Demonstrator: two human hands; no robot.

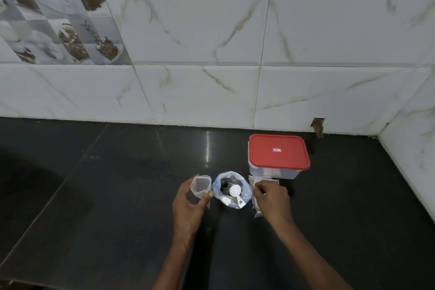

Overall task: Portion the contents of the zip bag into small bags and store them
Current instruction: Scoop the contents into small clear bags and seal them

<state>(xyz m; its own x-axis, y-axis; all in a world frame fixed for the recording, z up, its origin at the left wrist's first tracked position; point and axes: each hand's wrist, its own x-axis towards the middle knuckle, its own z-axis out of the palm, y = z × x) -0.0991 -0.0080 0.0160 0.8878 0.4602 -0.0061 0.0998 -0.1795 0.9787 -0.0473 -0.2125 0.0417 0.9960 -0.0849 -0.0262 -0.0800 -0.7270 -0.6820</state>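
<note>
Two hands are shown at the filling stage of the portioning task. A small clear bag [200, 185] is held upright with its mouth opened by the left hand [188, 205], the fingers [208, 195] being curled round its lower edge. The right hand [270, 198] is laid on a stack of flat small bags [257, 195] on the dark surface [117, 195]; its fingertips are bent onto the stack, but whether a bag is pinched cannot be told.

The zip bag [231, 189] stands between the hands, just beside each, with its mouth rolled wide open. It is a crumpled, bluish, translucent bag, and dark contents of uncertain kind are seen inside. A white scoop [235, 192] rests in the opening, bowl upward, handle toward the near rim.

A clear container with a red lid [279, 152] stands closed behind the stack; it is judged to be the store for finished portions.

For the next move, it is judged that the scoop must be taken by the right hand, loaded, and tipped into the held bag, whose mouth must be kept open and close to the zip bag so that nothing is spilled.
</note>
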